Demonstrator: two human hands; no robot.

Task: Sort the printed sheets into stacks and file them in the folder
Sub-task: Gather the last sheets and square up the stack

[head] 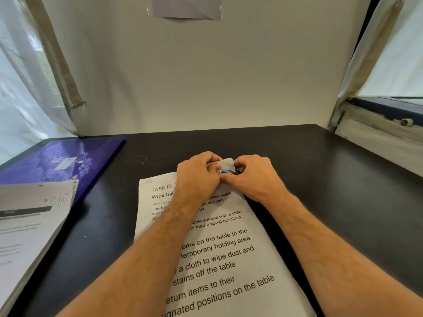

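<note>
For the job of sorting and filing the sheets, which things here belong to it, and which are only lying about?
Belong to the job:
- sheet stack under both hands
- second stack at left
- blue folder
- small blue clip at the stack's top corner
- left hand and right hand, both working at the clip

Lying about:
- grey paper taped on the wall
- curtains
- window frame

Both forearms bare, reaching forward and converging. We see the left hand (198, 177) knuckles up, fingers curled down, thumb tucked toward the right. The right hand (250, 177) mirrors it, fingers curled, thumb pressed inward. The two grips meet thumb to thumb, touching, closed on something small between them. Wrists roughly level, left forearm angled more steeply inward.
</note>
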